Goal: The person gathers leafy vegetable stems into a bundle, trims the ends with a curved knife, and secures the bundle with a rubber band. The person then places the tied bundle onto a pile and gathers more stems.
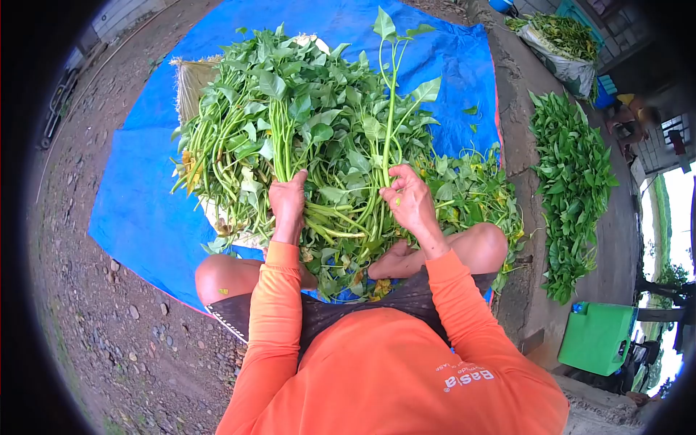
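Note:
A large heap of leafy water spinach (225, 127) lies in front of my crossed legs. My left hand (288, 201) is closed around the lower stems of an upright bunch of water spinach (281, 134). To its right, my right hand (410, 201) pinches a long water spinach stalk (391, 116) near its base. The stalk stands upright, with a few leaves at its top above the heap. Loose stems lie between my two hands. Part of each hand's grip is hidden by its own fingers.
The heap rests on a blue tarp (134, 196), with a sack edge (194, 87) showing at its left. Scattered leaves, some yellow (471, 192), lie by my right knee. Rightward are a row of leafy bunches (569, 188), a filled sack (562, 54) and a green jug (596, 337).

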Tool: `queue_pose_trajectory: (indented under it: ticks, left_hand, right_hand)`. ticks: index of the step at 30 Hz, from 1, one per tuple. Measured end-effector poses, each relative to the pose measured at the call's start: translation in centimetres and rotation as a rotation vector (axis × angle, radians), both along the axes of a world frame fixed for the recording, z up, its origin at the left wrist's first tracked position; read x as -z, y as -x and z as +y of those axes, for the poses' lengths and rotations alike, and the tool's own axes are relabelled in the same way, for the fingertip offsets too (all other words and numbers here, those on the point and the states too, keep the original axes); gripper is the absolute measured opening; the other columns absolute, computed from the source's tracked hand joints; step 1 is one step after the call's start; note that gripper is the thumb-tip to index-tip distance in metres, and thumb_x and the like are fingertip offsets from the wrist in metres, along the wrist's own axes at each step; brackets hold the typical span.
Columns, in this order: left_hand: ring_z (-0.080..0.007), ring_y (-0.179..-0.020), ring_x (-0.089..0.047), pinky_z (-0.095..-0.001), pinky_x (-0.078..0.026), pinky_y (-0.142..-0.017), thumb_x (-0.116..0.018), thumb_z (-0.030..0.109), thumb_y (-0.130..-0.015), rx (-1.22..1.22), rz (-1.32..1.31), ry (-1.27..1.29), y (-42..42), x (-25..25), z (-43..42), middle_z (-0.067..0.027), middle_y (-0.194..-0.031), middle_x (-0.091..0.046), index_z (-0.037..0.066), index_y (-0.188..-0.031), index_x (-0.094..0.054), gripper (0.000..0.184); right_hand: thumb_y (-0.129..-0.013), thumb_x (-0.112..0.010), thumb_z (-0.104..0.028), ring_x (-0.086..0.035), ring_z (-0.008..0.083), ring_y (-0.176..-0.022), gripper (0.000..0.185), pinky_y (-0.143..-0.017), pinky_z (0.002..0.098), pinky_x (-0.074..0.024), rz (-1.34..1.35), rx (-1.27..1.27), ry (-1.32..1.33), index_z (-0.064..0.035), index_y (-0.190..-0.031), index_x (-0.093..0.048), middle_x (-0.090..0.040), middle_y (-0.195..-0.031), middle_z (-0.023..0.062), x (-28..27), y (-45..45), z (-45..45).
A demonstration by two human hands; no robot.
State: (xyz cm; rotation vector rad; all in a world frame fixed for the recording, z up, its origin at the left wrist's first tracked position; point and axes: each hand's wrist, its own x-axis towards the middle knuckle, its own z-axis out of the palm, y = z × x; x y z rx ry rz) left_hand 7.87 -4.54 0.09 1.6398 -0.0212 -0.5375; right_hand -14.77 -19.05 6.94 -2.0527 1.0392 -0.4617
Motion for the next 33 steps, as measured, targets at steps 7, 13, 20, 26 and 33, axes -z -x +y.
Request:
queue_pose_trajectory:
  ticks: [7, 13, 20, 26, 33]
  left_hand:
    - [-0.0214, -0.07, -0.062, -0.0377, -0.053, -0.074, -0.088, 0.027, -0.086, -0.024, -0.134, -0.047, 0.1, -1.2, 0.3, -0.0111, -0.084, -0.073, -0.008, -0.105, -0.069, 0.044]
    - [-0.0135, -0.06, -0.054, -0.0333, -0.049, -0.061, -0.089, 0.053, -0.089, 0.03, 0.11, 0.126, 1.3, -0.7, -0.4, -0.001, -0.073, -0.061, 0.004, -0.096, -0.067, 0.054]
    - [-0.0131, -0.058, -0.056, -0.0307, -0.048, -0.054, -0.094, 0.042, -0.087, 0.245, 0.47, 0.317, 2.9, 2.8, -0.4, -0.0009, -0.074, -0.062, 0.006, -0.093, -0.07, 0.044]
    - [-0.015, -0.058, -0.061, -0.0299, -0.054, -0.054, -0.084, 0.019, -0.092, 0.251, 0.549, 0.358, 2.9, 3.3, -0.9, -0.0032, -0.075, -0.064, 0.003, -0.096, -0.068, 0.023]
    - [-0.0138, -0.06, -0.063, -0.0269, -0.054, -0.056, -0.082, 0.025, -0.097, 0.097, 0.453, 0.402, 1.4, 1.1, -0.5, -0.0014, -0.075, -0.065, 0.007, -0.101, -0.067, 0.023]
  right_hand:
    - [-0.092, -0.069, -0.005, -0.07, 0.0468, -0.099, 0.032, -0.085, 0.0541, -0.055, 0.166, 0.027, 0.403, -0.0024, -0.124, -0.066, -0.071, -0.103, 0.0244, -3.2, -1.0, -0.1]
    - [-0.092, -0.079, -0.011, -0.073, 0.0282, -0.088, 0.039, -0.081, 0.0403, -0.0589, 0.09, -0.319, 0.035, -0.0015, -0.129, -0.071, -0.073, -0.096, 0.0128, -1.3, -2.7, 2.6]
    - [-0.096, -0.08, -0.013, -0.069, 0.0164, -0.085, 0.044, -0.079, 0.0328, -0.0576, -0.015, -0.498, -0.282, 0.0025, -0.136, -0.071, -0.071, -0.097, 0.0079, 4.8, -2.3, 4.7]
    - [-0.094, -0.079, -0.014, -0.068, 0.0352, -0.087, 0.022, -0.079, 0.0456, -0.054, -0.066, -0.566, 0.33, -0.0017, -0.112, -0.077, -0.069, -0.092, 0.0149, 1.9, -0.7, 6.4]
    - [-0.091, -0.081, -0.012, -0.064, 0.0314, -0.09, 0.009, -0.083, 0.0438, -0.0525, -0.191, -0.485, 0.592, -0.0052, -0.092, -0.075, -0.072, -0.093, 0.0087, -2.6, 3.4, 3.5]
